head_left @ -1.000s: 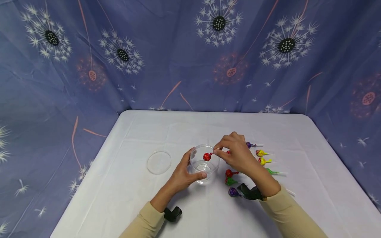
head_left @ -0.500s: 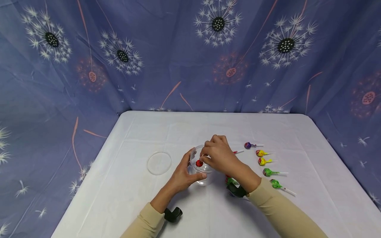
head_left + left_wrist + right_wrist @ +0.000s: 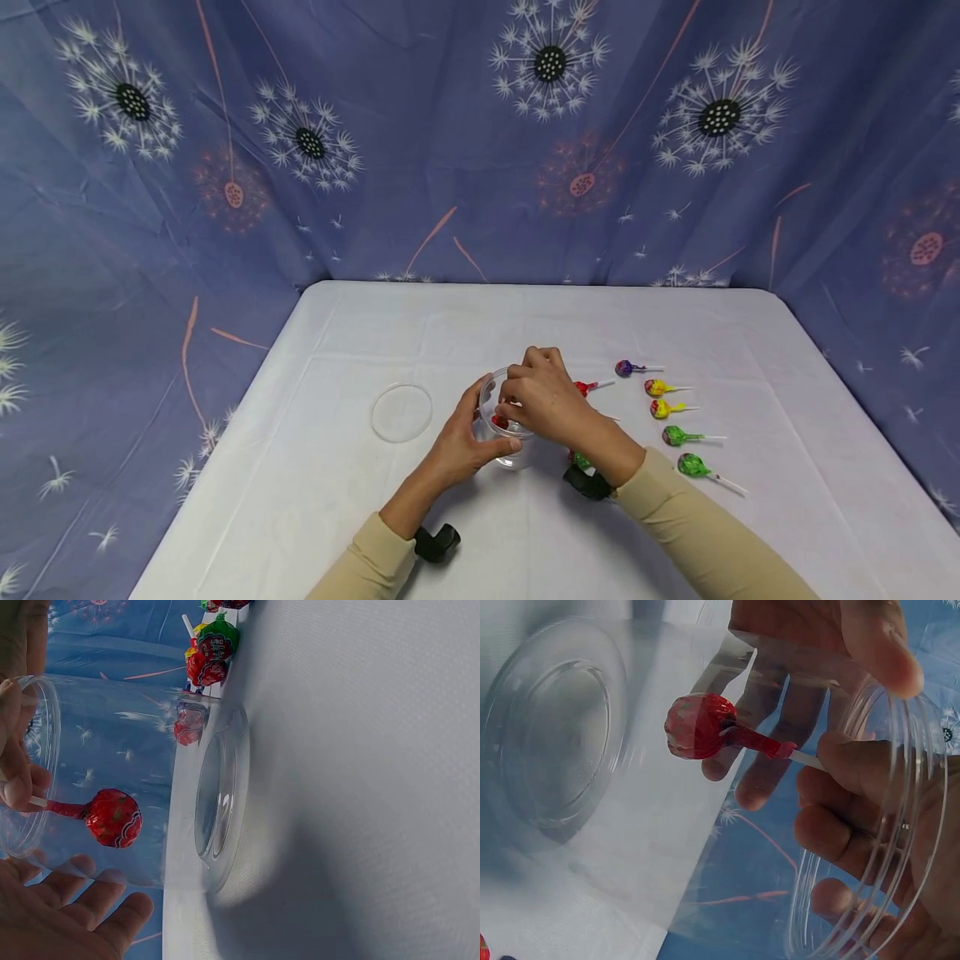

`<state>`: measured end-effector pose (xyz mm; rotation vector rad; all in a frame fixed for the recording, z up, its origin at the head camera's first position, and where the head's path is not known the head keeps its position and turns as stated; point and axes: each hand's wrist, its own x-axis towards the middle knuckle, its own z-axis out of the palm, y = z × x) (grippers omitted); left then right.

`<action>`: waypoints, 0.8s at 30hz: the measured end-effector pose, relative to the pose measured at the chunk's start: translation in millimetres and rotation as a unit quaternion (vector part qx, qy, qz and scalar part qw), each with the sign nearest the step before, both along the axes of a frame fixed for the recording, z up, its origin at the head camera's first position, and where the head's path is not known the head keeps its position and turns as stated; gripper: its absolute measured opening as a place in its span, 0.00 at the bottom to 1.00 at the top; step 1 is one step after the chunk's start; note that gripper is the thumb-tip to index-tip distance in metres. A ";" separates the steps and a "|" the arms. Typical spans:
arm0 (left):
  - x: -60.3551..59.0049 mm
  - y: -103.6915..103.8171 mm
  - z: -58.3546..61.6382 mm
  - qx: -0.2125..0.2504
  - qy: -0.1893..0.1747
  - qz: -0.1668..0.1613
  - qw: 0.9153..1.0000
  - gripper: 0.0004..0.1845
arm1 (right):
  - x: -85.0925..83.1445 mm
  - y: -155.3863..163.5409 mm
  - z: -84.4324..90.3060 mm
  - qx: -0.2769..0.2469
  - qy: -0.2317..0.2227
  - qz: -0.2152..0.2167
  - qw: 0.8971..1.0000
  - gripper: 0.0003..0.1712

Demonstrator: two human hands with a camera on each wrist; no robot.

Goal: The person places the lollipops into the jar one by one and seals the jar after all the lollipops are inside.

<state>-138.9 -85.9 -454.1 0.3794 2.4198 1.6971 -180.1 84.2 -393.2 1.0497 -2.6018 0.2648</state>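
The left hand [image 3: 459, 444] wraps its grip around the clear plastic cup [image 3: 504, 427] to keep it steady on the white tabletop [image 3: 465, 325], while the right hand [image 3: 546, 402] pinches the stick of a red lollipop [image 3: 700, 725] and holds its wrapped head down inside the cup, just short of the bottom. The cup's round lid [image 3: 402, 411] lies apart to the left (out of the way of the opening), and the other lollipops [image 3: 667, 409] wait in a loose row on the right, near the working hand.

Lid [image 3: 401, 412] left of cup [image 3: 504, 433]; lollipops [image 3: 667, 409] right, on table [image 3: 360, 517].
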 end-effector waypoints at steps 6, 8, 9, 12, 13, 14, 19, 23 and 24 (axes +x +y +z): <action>1.1 0.6 2.8 0.010 -0.009 -0.004 1.000 0.51 | 0.0 0.5 -1.6 -0.010 -0.001 0.001 1.000 0.04; 0.9 1.0 3.5 0.016 -0.013 -0.006 1.000 0.50 | 0.3 0.9 -2.0 -0.012 0.000 -0.001 1.000 0.04; 0.9 1.2 4.1 0.019 -0.014 -0.007 1.000 0.50 | 0.6 1.2 -2.0 -0.013 0.001 -0.002 1.000 0.04; 0.4 2.8 3.5 0.019 -0.017 -0.007 1.000 0.50 | 2.5 4.7 -1.0 -0.023 -0.003 -0.008 1.000 0.04; 0.2 3.4 2.9 0.017 -0.016 -0.007 1.000 0.50 | 3.6 6.6 0.1 -0.029 -0.006 -0.011 1.000 0.04; 0.2 3.8 2.3 0.013 -0.014 -0.005 1.000 0.50 | 4.7 8.8 1.8 -0.035 -0.010 -0.014 0.999 0.04; 1.3 4.7 0.4 0.009 -0.004 0.007 1.000 0.50 | 11.0 25.3 15.4 -0.077 -0.022 -0.037 0.996 0.05; 1.7 4.8 -1.2 0.014 -0.001 0.014 1.000 0.50 | 17.9 46.1 26.3 -0.121 -0.023 -0.046 0.991 0.07; 1.8 4.9 -1.2 0.014 -0.001 0.016 1.000 0.50 | 20.0 52.2 28.0 -0.135 -0.024 -0.047 0.989 0.08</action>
